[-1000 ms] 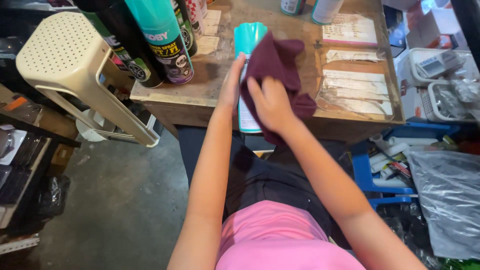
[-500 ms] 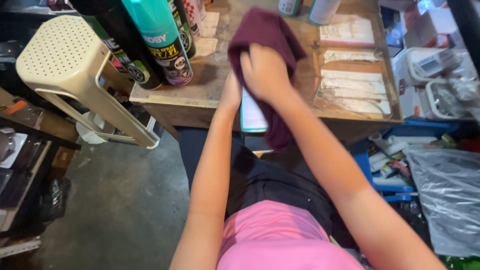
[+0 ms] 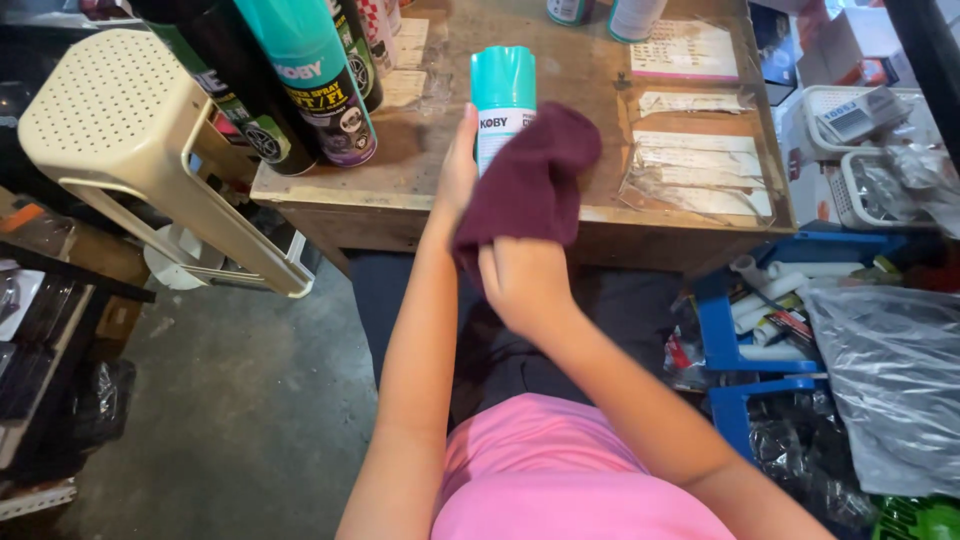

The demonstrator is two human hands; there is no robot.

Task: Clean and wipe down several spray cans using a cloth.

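Note:
My left hand (image 3: 458, 170) grips a white spray can with a teal cap (image 3: 502, 95), held upright above the near edge of a wooden table (image 3: 330, 205). My right hand (image 3: 522, 285) holds a dark maroon cloth (image 3: 530, 185) pressed against the can's right side and lower body. The cloth hides most of the can below its label. Both forearms reach forward from my pink shirt.
Several tall spray cans (image 3: 310, 85) stand at the table's left corner. Plastic packets with paper labels (image 3: 695, 170) lie on the right. A cream plastic stool (image 3: 110, 130) leans at the left. A blue rack of tubes (image 3: 770, 320) and a grey plastic bag (image 3: 885, 390) sit lower right.
The cloth has slid down from over the top of the can to its side, uncovering the teal cap. My right hand moved down toward me.

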